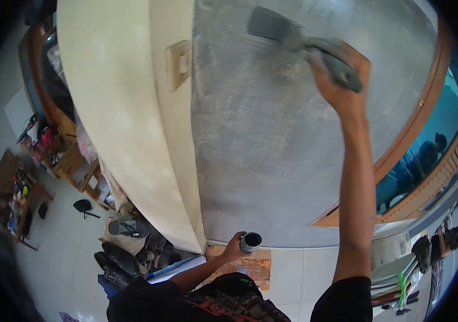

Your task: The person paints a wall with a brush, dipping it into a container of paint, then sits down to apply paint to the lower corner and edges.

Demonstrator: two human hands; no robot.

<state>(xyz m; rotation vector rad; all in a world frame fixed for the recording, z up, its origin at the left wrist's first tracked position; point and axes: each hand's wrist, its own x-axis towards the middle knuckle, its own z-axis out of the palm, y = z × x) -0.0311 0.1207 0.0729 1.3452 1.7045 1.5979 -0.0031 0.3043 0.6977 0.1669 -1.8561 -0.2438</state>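
Observation:
Raised high at the upper right, my right hand [347, 80] is closed round the handle of a wide brush [273, 26]. The brush head lies against a grey wall [250, 134] that looks streaky and partly shiny. Low in the view, my left hand [233, 248] grips a small can [250, 242] with a dark opening; what is inside is too dark to tell. The can is in front of my body, near the foot of the grey wall.
A cream pillar with a light switch [178, 65] borders the grey wall on the left. Shoes [121, 258] pile up at its foot. A wooden-framed window [419, 161] stands right, with stacked chairs [395, 271] below. Farther left is a wooden bench [11, 196]. A person [451, 239] is far right.

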